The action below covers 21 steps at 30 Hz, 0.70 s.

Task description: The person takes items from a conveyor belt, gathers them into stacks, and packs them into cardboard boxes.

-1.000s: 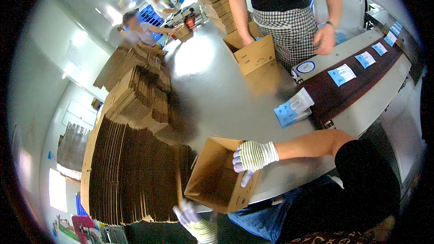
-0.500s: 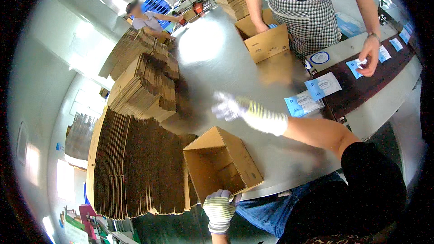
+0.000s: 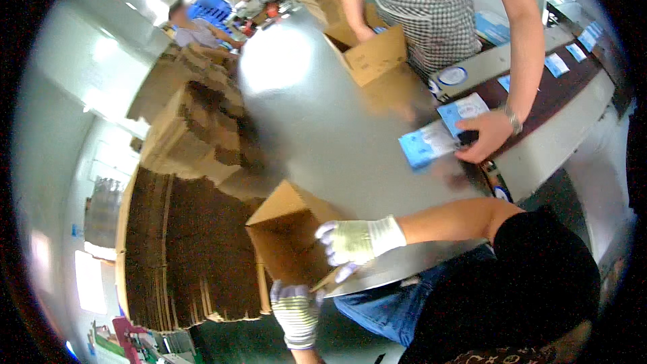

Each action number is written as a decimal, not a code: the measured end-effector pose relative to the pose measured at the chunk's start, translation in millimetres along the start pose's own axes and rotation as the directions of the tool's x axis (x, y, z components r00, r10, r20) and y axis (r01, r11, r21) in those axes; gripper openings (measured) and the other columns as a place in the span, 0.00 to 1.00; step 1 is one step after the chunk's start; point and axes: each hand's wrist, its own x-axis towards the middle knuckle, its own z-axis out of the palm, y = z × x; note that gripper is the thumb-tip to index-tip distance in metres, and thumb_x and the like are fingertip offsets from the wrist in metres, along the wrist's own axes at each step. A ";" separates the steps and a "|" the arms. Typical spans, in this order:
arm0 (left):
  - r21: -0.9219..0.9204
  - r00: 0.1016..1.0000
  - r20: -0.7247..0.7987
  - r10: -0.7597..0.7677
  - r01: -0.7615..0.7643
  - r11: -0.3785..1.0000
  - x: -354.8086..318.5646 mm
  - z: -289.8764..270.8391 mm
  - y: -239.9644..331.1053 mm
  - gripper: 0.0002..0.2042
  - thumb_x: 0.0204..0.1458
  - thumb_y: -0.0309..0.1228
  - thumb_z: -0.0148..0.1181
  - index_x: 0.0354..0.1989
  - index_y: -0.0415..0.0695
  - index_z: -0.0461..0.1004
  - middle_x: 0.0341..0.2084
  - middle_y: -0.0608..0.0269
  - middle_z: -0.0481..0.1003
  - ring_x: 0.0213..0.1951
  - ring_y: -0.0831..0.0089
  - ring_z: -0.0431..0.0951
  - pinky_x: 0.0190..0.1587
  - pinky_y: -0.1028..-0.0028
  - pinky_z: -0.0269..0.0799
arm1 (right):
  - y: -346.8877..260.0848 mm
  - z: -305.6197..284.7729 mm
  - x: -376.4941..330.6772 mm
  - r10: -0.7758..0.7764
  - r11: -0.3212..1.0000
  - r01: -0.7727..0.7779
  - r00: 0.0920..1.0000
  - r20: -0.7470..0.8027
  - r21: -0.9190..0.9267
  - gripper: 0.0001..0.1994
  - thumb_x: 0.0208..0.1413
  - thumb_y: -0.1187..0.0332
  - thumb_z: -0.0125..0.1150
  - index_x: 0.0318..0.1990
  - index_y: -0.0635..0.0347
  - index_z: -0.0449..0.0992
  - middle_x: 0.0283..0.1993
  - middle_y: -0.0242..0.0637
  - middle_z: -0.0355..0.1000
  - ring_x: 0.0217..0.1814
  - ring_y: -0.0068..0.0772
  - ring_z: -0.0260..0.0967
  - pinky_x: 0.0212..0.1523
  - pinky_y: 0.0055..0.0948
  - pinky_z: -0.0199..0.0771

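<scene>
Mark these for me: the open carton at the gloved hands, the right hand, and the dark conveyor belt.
Open carton [image 3: 290, 248]: head view, on its inner wall.
Right hand [image 3: 354, 241]: head view, on the back of its glove.
Conveyor belt [image 3: 559, 96]: head view, on its bare surface.

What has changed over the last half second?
The right hand, in a striped knit glove, has come back from above the grey metal table to the right side of the open brown cardboard box; whether it grips is unclear. The co-worker's bare left hand has moved from the dark conveyor belt to the blue-and-white pouches at its end. The similarly gloved left hand stays at the box's near edge.
</scene>
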 end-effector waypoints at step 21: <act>-0.009 0.879 -0.433 -0.198 0.216 0.976 -10.3 27.6 54.1 0.08 0.35 0.26 0.51 0.17 0.53 0.57 0.15 0.67 0.58 0.20 0.67 0.61 0.44 0.63 0.68 | -52.2 -37.5 -16.7 0.174 0.968 -0.126 0.960 -0.218 0.218 0.22 0.48 0.52 0.62 0.12 0.54 0.65 0.13 0.33 0.58 0.23 0.38 0.61 0.52 0.43 0.63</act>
